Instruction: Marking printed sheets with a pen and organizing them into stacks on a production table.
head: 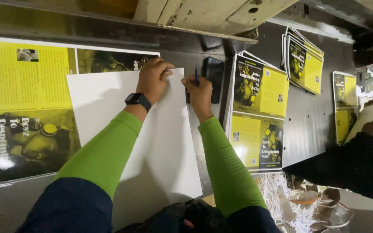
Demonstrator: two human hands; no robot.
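Fingers (162, 69) pressing white sheet (152, 146), pen (196, 77) beside

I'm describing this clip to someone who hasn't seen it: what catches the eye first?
Two bright green sleeves reach up the middle, the left hand pressing the top edge of a blank white sheet while the right hand holds a blue pen. Yellow-and-black printed covers lie stacked to the right, larger ones to the left.
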